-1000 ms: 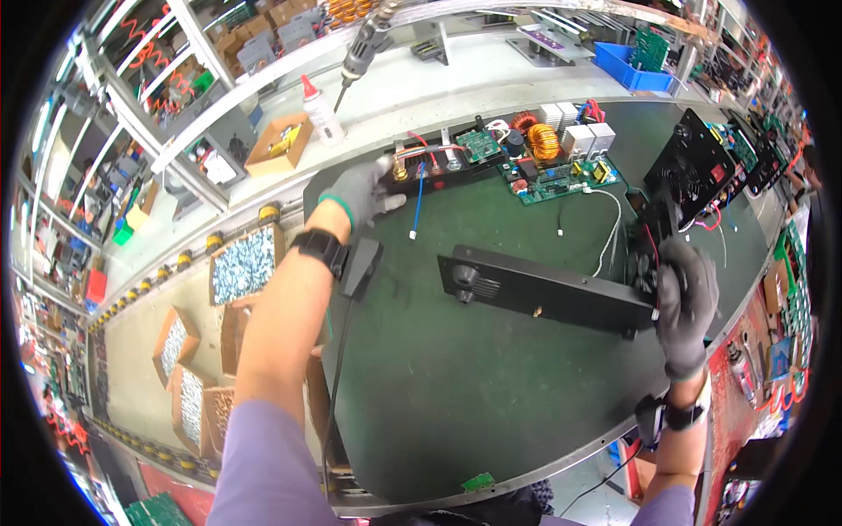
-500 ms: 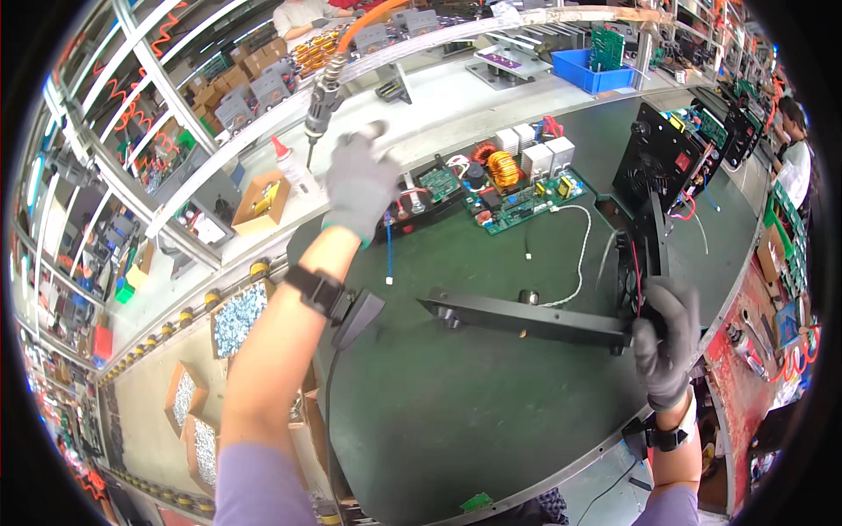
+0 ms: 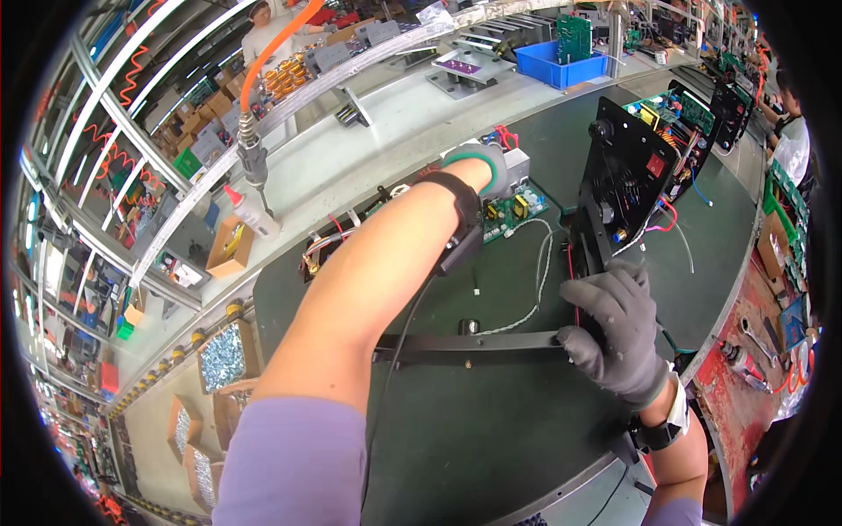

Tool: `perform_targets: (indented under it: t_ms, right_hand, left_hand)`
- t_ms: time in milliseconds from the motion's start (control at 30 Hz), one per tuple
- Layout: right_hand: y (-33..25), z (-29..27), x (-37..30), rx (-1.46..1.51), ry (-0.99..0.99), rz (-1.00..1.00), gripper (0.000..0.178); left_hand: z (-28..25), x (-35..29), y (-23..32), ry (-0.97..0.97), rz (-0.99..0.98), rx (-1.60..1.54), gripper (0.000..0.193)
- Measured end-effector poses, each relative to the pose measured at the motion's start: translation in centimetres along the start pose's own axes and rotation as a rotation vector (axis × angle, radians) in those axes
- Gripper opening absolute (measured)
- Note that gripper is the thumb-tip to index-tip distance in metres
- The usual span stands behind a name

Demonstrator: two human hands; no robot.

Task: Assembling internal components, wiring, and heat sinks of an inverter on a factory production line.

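Observation:
My left hand (image 3: 498,168), in a grey glove, reaches across the table to the green circuit board (image 3: 524,209) and its pale heat-sink blocks. Its fingers are hidden behind the wrist, so their grip does not show. The left forearm covers much of the board. My right hand (image 3: 614,329), also grey-gloved, is closed round the corner of a black metal frame (image 3: 504,344) lying on the table. A twisted white cable (image 3: 537,302) runs from the board to a small black round part (image 3: 467,327) beside the frame.
An electric screwdriver (image 3: 253,158) hangs from an orange hose above a white red-tipped bottle (image 3: 254,213). Black panelled units (image 3: 627,171) stand at the right. Behind them is a blue bin (image 3: 561,70). Screw boxes (image 3: 226,358) lie at left. Other people work at the back and far right.
My left hand has swung right, from near the hanging screwdriver to over the circuit board. My right hand stays at the frame's corner, and the frame has turned slightly. The whole view has shifted.

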State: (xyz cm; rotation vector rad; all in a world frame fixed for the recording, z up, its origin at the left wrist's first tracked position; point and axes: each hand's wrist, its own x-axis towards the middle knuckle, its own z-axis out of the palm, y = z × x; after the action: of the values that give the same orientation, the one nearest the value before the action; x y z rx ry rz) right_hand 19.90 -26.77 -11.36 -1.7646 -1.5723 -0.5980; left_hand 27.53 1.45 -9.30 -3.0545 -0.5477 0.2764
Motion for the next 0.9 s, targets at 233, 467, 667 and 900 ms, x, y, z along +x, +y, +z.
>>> perform_targets:
  t_ms: [233,467,667,900]
  right_hand:
    - [-0.1,0.3,-0.5,0.017,-0.007,0.017,0.044]
    - [0.4,1.4,-2.2,0.792,0.39,0.429,0.06]
    - [2.3,2.9,-1.4,1.324,0.946,0.992,0.062]
    - [2.6,1.3,-2.1,1.169,0.457,1.06,0.051]
  left_hand:
    - [0.2,0.1,-2.1,0.095,-0.068,-0.001,0.043]
    - [-6.8,-8.3,-3.3,0.414,-0.046,-0.749,0.034]
    - [-11.1,-14.6,-5.1,0.607,0.119,-1.123,0.037]
    - [-13.0,-28.7,-4.9,0.558,0.504,-1.198,0.043]
